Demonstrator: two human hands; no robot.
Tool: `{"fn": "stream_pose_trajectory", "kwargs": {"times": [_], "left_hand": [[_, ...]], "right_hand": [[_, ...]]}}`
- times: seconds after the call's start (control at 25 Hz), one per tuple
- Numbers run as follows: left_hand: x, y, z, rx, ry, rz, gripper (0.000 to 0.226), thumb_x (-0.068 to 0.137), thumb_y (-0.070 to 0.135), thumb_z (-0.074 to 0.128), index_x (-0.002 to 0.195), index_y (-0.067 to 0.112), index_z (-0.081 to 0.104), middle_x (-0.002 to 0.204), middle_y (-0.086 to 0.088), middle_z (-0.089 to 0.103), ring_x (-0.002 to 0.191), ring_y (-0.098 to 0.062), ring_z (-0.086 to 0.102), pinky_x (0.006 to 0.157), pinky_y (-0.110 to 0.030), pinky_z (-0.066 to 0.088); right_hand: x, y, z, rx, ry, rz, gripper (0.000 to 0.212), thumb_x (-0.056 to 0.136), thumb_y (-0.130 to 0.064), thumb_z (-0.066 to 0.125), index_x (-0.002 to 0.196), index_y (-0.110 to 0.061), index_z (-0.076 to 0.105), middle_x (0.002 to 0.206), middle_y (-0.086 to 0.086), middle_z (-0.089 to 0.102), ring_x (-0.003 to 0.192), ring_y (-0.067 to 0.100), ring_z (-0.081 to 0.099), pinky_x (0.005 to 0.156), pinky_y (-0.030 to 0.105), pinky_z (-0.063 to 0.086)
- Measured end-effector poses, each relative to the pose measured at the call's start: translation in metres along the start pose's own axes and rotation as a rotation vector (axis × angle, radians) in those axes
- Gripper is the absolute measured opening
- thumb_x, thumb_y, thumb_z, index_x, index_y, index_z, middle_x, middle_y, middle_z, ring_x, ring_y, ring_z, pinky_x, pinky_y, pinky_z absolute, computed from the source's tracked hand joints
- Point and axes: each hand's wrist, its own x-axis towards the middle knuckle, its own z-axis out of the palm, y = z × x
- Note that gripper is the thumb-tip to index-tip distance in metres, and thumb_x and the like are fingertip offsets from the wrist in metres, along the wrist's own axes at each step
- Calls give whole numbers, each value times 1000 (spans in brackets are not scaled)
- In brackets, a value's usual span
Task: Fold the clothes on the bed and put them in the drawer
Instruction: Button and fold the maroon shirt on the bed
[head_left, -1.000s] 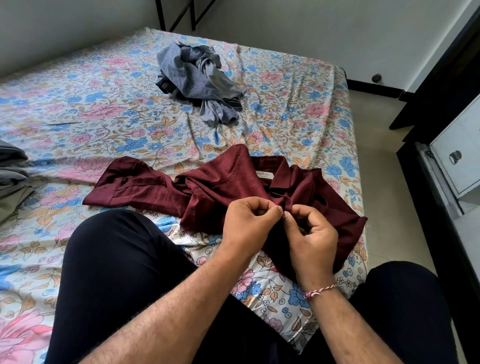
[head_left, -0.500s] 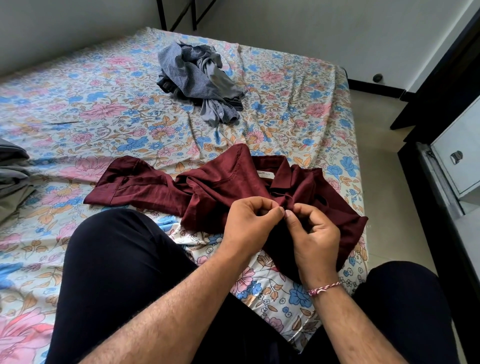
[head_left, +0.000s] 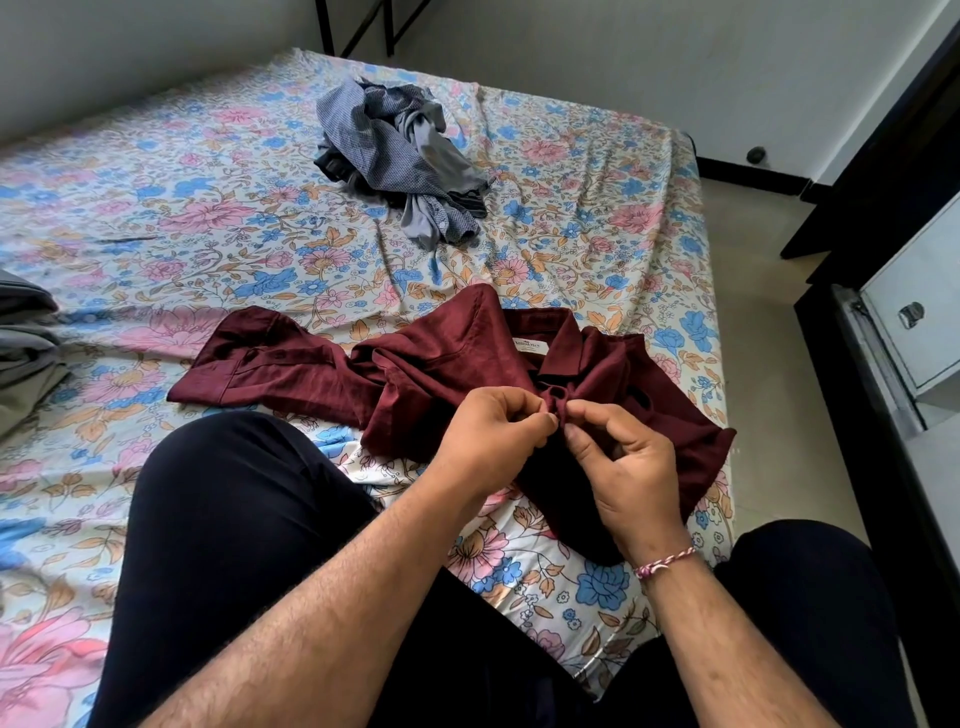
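Note:
A maroon shirt (head_left: 441, 364) lies crumpled on the floral bed (head_left: 182, 218) in front of my knees, collar and label facing up, one sleeve stretched out to the left. My left hand (head_left: 493, 441) and my right hand (head_left: 623, 467) meet just below the collar. Both pinch the shirt's front edge between thumb and fingertips, the fingertips almost touching. Farther back on the bed sits a heap of grey and blue-checked clothes (head_left: 400, 150). A white drawer front (head_left: 919, 312) with a metal handle stands at the right edge.
Grey folded clothes (head_left: 26, 353) lie at the left edge of the bed. My dark-trousered knees (head_left: 234, 519) rest on the near edge of the bed. A strip of bare floor (head_left: 763, 364) runs between the bed and the dark cabinet (head_left: 883, 182) on the right.
Both hands stay at the same spot under the collar. The fingertips have shifted slightly along the pinched fabric. The shirt lies as before.

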Motion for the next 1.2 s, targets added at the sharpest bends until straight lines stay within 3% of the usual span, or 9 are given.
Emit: {"fn": "stream_pose_trajectory", "kwargs": {"times": [0.12,0.24,0.44,0.56,0.64,0.84,1.0,1.2], "left_hand": [[5,-2,-6,58,-82,-16,15,95,10,70,81,4,70,66,-1,61,59,-12,49,51,-21,38],[8,-5,-9,-68,-151,-66,19,96,11,72,77,12,69,65,0,61,57,-8,51,53,-21,40],[3,-8,2,-291,-14,-128,16,93,9,75,78,12,73,60,3,55,52,-7,46,46,-19,43],[3,-9,5,-150,47,-70,13,95,8,71,83,7,76,60,2,61,54,-9,51,50,-22,45],[2,-10,9,-5,132,-23,17,92,10,68,79,13,78,60,3,66,54,-9,55,53,-25,47],[-2,-13,12,113,161,77,13,87,34,81,81,23,80,70,3,76,66,-18,73,61,-36,60],[2,-16,13,141,174,81,12,93,26,74,84,23,80,73,7,76,69,-9,72,70,-35,62],[0,-12,13,-64,158,-15,12,95,14,74,85,10,80,61,6,66,53,-4,55,51,-20,45]], "right_hand": [[5,5,-5,6,-104,2,30,89,2,74,109,-20,77,106,0,76,106,18,72,96,28,54],[8,8,-4,5,-122,-7,32,89,3,74,109,-22,76,106,0,75,105,19,71,96,28,54],[8,9,2,-107,-40,-2,31,90,1,75,107,-25,73,103,-4,74,101,16,71,93,31,57],[4,9,7,-256,36,-87,24,87,0,78,104,-17,75,97,-5,72,92,12,70,86,23,56],[-1,8,12,-314,101,-112,22,84,-1,80,101,-15,76,92,-6,70,85,9,68,80,19,55],[-5,10,19,-420,176,-203,18,83,-2,81,98,-10,76,92,-4,72,86,4,69,81,14,53],[-5,9,22,-407,221,-152,21,81,-1,83,99,-12,78,90,-5,72,82,6,69,77,16,55],[-2,7,18,-352,200,-112,25,80,1,83,98,-16,77,89,-8,72,80,7,70,75,18,57]]}}
